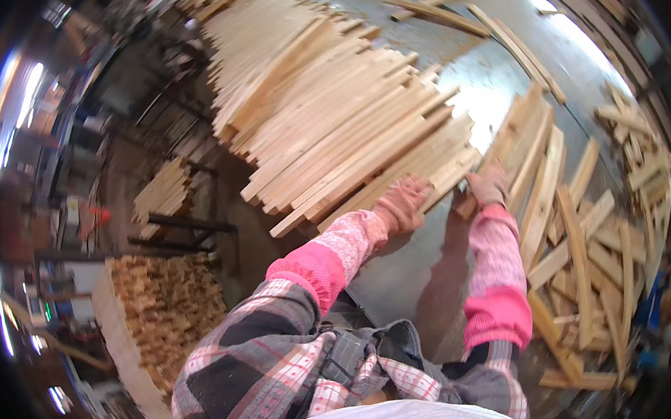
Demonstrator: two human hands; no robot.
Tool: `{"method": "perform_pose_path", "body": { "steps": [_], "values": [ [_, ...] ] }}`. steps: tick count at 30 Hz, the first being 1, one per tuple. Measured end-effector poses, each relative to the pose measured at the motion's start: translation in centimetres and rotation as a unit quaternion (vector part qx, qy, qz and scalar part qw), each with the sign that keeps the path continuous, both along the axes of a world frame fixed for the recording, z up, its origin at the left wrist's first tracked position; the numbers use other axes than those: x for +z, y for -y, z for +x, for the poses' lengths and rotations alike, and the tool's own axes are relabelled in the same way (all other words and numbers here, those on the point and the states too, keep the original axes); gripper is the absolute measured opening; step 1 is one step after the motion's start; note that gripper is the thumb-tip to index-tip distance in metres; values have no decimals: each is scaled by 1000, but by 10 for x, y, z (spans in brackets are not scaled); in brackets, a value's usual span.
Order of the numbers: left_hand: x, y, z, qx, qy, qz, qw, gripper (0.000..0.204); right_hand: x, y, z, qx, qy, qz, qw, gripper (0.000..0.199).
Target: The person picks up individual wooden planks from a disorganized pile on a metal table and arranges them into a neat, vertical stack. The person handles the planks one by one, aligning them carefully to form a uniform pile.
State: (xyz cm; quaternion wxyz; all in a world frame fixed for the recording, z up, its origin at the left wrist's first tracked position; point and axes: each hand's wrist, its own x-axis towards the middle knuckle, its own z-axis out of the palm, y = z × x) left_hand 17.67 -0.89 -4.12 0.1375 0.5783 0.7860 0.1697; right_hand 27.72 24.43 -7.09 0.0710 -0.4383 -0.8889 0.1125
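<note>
A wide row of pale wooden strips lies side by side on a metal table. My left hand rests on the near ends of the rightmost strips, its fingers stretched out and slightly apart. To the right of that row, a single wooden board lies at a slant. My right hand is curled over the near part of this board, with the thumb side close to the row's last strip. Both forearms wear pink sleeve covers. The undersides of the right fingers are hidden.
Several loose boards lie right of my right hand. Beyond them is a jumbled heap of offcuts. More strips lie on the table's far side. At lower left stands a stack of wood, with a smaller bundle behind it.
</note>
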Motion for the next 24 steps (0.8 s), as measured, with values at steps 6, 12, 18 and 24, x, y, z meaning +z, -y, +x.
{"method": "perform_pose_path", "body": {
  "steps": [6,12,18,24],
  "values": [
    [-9,-4,-1,-24,-7,40,999,71,25,-12,-5,-199,52,-141,968,61],
    [40,-23,-40,29,74,128,989,72,94,18,75,-177,-449,-434,761,44],
    [173,-70,-163,-86,-354,384,849,62,155,101,130,-2,-432,-560,707,70],
    [222,-10,-240,-152,-308,-25,939,71,157,135,123,101,-413,-650,630,86]
  ]
}}
